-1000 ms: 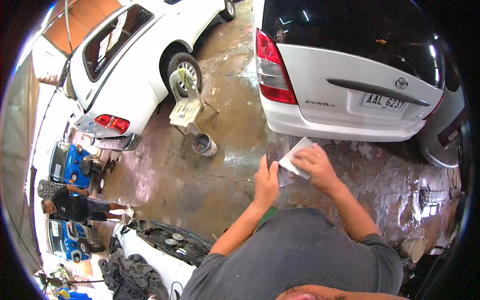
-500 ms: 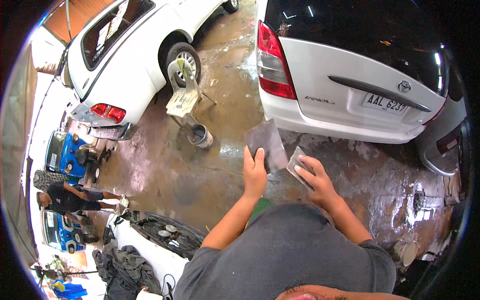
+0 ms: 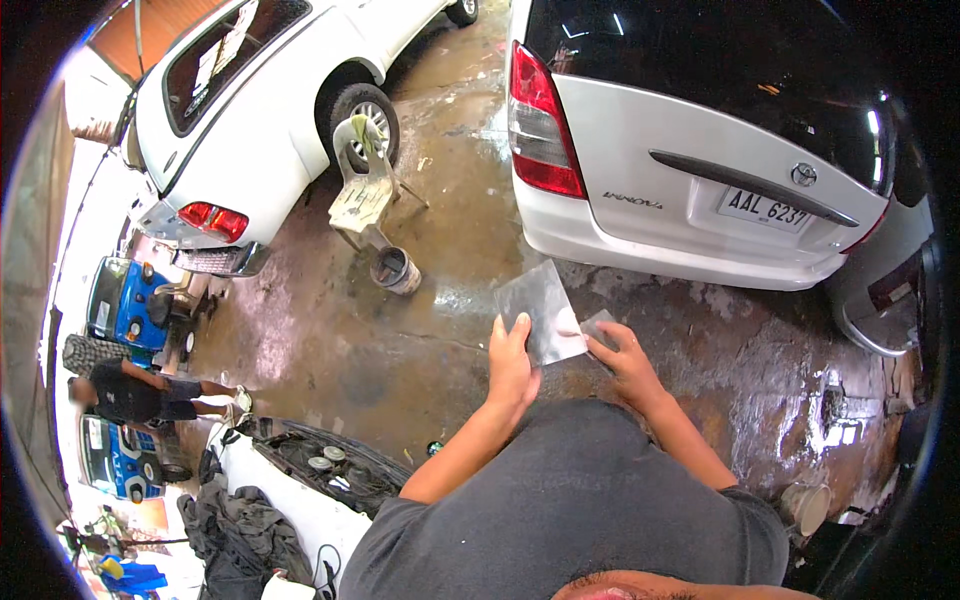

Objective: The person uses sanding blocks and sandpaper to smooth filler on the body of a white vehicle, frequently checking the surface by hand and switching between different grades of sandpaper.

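My left hand point(image 3: 510, 365) is closed on a flat, thin, grey rectangular plate point(image 3: 538, 300), its thumb lying on the upper face. The plate is tilted and shiny, held in front of my chest above the wet floor. My right hand point(image 3: 630, 365) is closed on a smaller flat grey piece point(image 3: 599, 322), mostly hidden by the fingers. That piece is beside the plate's right edge; whether the two touch, I cannot tell. What either piece is made of does not show clearly.
A white car's rear point(image 3: 690, 180) stands ahead to the right. A white pickup point(image 3: 240, 130) is at the far left. Between them are a worn plastic chair point(image 3: 363, 200) and a bucket point(image 3: 396, 270). Another person point(image 3: 130, 390) stands left, near an open engine bay point(image 3: 330, 465).
The plate has tilted and its face now looks brighter. My right hand has moved slightly left, closer to the plate, and its small piece is now more hidden.
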The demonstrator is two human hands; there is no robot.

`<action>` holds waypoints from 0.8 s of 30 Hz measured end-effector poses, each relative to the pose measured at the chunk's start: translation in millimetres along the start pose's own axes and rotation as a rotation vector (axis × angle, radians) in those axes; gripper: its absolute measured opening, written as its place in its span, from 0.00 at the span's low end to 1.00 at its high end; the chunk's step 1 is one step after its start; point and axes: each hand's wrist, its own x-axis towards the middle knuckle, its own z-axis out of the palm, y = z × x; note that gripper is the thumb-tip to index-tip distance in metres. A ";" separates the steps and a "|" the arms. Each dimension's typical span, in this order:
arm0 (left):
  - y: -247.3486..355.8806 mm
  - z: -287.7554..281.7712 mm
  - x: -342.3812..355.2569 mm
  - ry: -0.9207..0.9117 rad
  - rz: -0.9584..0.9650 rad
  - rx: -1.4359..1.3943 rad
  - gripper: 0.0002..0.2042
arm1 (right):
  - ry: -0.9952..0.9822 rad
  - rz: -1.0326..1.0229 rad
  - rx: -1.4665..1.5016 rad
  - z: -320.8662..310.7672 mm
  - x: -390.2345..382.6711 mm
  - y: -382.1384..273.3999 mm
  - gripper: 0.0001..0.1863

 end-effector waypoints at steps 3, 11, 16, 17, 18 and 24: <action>12.1 2.0 3.6 -0.071 0.029 -0.063 0.14 | -0.146 0.216 0.064 7.3 -20.5 18.3 0.31; -2.8 -37.6 0.9 0.018 -0.184 -0.128 0.13 | 0.108 0.560 0.360 20.3 -25.1 22.1 0.17; -2.7 -56.6 2.6 0.030 -0.185 -0.113 0.12 | 0.162 0.639 0.440 27.5 -8.7 23.7 0.16; 1.4 -59.0 5.2 0.040 -0.190 -0.126 0.12 | 0.179 0.681 0.488 29.1 -6.4 24.5 0.15; 5.9 -61.5 7.4 0.042 -0.183 -0.145 0.12 | 0.173 0.680 0.487 31.3 -4.3 25.4 0.15; 30.6 -89.2 20.7 0.083 -0.158 -0.275 0.14 | 0.301 0.835 0.659 59.1 13.2 31.6 0.17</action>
